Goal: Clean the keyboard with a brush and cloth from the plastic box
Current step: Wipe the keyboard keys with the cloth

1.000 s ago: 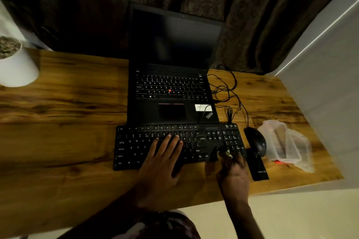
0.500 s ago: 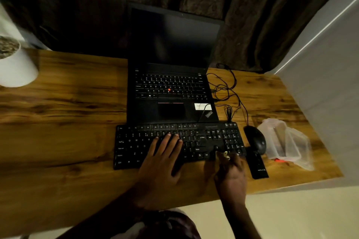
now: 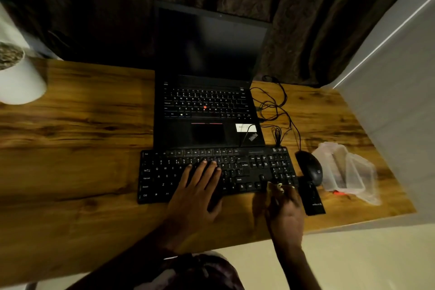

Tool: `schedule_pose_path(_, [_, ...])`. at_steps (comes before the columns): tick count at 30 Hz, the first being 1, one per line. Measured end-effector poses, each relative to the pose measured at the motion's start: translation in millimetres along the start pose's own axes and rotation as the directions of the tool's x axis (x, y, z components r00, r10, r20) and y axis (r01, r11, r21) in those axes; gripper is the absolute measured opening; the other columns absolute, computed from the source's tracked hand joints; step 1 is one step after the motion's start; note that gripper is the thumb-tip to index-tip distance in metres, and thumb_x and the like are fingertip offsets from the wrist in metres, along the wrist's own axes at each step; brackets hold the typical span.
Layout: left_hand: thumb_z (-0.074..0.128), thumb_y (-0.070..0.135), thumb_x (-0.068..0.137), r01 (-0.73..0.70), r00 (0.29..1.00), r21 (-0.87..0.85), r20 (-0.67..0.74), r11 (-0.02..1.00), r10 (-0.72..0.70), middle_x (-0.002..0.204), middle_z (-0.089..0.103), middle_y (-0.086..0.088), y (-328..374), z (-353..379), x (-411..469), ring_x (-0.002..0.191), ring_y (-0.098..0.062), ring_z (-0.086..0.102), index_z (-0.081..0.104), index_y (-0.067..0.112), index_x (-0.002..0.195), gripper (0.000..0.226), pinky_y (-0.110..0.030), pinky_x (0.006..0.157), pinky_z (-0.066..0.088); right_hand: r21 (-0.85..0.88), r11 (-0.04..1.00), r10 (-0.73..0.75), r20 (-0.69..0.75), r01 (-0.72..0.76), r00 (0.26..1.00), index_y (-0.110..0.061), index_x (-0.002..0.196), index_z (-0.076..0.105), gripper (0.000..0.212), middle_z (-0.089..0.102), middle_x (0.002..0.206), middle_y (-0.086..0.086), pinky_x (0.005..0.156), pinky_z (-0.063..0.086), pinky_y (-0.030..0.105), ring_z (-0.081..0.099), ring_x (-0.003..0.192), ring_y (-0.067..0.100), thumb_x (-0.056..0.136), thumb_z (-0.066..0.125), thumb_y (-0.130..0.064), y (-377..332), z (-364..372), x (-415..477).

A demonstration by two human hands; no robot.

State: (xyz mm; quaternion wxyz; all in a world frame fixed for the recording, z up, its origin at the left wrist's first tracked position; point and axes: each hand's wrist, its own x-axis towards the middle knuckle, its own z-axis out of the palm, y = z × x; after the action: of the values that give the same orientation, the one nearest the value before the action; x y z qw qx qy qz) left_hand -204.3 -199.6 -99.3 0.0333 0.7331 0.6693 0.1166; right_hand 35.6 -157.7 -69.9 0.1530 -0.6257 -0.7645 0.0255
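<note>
While the left hand lies flat with straight fingers on the black plastic keyboard, the right hand pinches a small pale cleaning tool at its lower right corner.
Blur hides whether that tool is brush or cloth. Lying on the wooden table against the front edge of the black laptop, the keyboard looks light, stiff and apt to slide, so pressing its middle seems sound. The clear plastic box sits apart to its right. A ThinkPad logo is legible on the laptop's palm rest.
</note>
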Motion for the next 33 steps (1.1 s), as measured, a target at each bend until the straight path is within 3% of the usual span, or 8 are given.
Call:
schedule_pose_path(3, [0.046,0.063,0.088,-0.004,1.0,0.006,-0.002,1.0,0.004,0.159,0.032,-0.007,-0.3,2.1,-1.0,0.148,-0.027,0.027,0.038,0.015,0.151,0.08,-0.054,0.117,0.018,0.046,0.997,-0.058,0.018,0.058,0.998,-0.017,0.121,0.066,0.037,0.059,0.113,0.015,0.074,0.057,0.048,0.055,0.099,0.033,0.086,0.055,-0.012,-20.0,1.2,-8.5])
schedule_pose_path(6, [0.046,0.063,0.087,-0.003,1.0,0.006,-0.005,1.0,0.003,0.159,0.033,-0.007,-0.2,0.3,-1.4,0.148,-0.027,0.027,0.038,0.015,0.15,0.08,-0.054,0.116,0.019,0.086,0.989,-0.12,-0.023,0.121,0.993,-0.017,0.114,0.069,0.039,0.062,0.108,0.013,0.066,0.056,0.044,0.053,0.092,0.028,0.089,0.042,-0.028,-25.0,-8.2,-7.4])
schedule_pose_path(8, [0.044,0.062,0.089,0.003,1.0,-0.007,-0.009,1.0,-0.003,0.159,0.032,-0.006,0.5,-1.7,-1.6,0.148,-0.027,0.026,0.038,0.016,0.151,0.077,-0.054,0.116,0.022,0.07,0.994,-0.083,-0.026,0.085,0.996,-0.014,0.112,0.07,0.038,0.062,0.111,0.015,0.068,0.055,0.04,0.056,0.093,0.032,0.088,0.046,-0.03,-10.8,-10.9,-2.0])
schedule_pose_path(12, [0.041,0.061,0.092,0.003,1.0,-0.023,-0.017,1.0,-0.003,0.158,0.034,-0.007,0.8,-2.0,-1.4,0.148,-0.027,0.027,0.038,0.015,0.15,0.074,-0.054,0.117,0.022,-0.025,0.993,0.12,0.023,-0.119,0.993,-0.005,0.12,0.066,0.036,0.055,0.127,0.018,0.087,0.054,0.05,0.052,0.114,0.037,0.085,0.065,-0.014,24.4,-2.4,7.2])
schedule_pose_path(17, [0.042,0.063,0.088,-0.01,1.0,-0.005,-0.006,1.0,0.01,0.157,0.036,-0.008,-0.1,0.6,-0.9,0.146,-0.028,0.031,0.04,0.015,0.149,0.078,-0.053,0.115,0.019,0.046,0.995,-0.087,-0.034,0.089,0.996,-0.012,0.116,0.068,0.031,0.061,0.113,0.016,0.075,0.058,0.049,0.06,0.099,0.034,0.086,0.06,-0.008,-13.7,-2.3,-3.2])
schedule_pose_path(22, [0.044,0.063,0.089,-0.007,1.0,-0.004,-0.001,1.0,0.007,0.159,0.033,-0.007,-0.2,-0.3,-0.9,0.148,-0.027,0.027,0.038,0.015,0.151,0.078,-0.053,0.117,0.017,0.049,0.996,-0.076,0.007,0.075,0.997,-0.012,0.112,0.07,0.033,0.062,0.113,0.015,0.071,0.058,0.042,0.06,0.097,0.034,0.081,0.064,-0.015,-4.4,-4.9,-1.2])
schedule_pose_path(26, [0.04,0.062,0.092,0.018,1.0,-0.033,0.002,0.999,-0.018,0.16,0.031,-0.006,1.1,-1.5,-1.0,0.149,-0.025,0.025,0.037,0.017,0.151,0.075,-0.054,0.117,0.02,0.013,0.994,0.104,0.046,-0.104,0.994,-0.006,0.113,0.067,0.034,0.056,0.125,0.014,0.081,0.056,0.046,0.054,0.11,0.035,0.08,0.073,-0.009,25.1,1.6,3.9])
schedule_pose_path(33, [0.038,0.063,0.088,-0.011,1.0,0.011,0.025,1.0,0.011,0.159,0.033,-0.008,-2.0,-0.5,-1.0,0.148,-0.028,0.027,0.037,0.015,0.151,0.08,-0.053,0.116,0.019,0.047,0.996,-0.084,0.04,0.082,0.996,-0.017,0.121,0.066,0.043,0.059,0.112,0.012,0.065,0.056,0.04,0.054,0.094,0.03,0.081,0.065,-0.001,-13.6,2.9,-5.4])
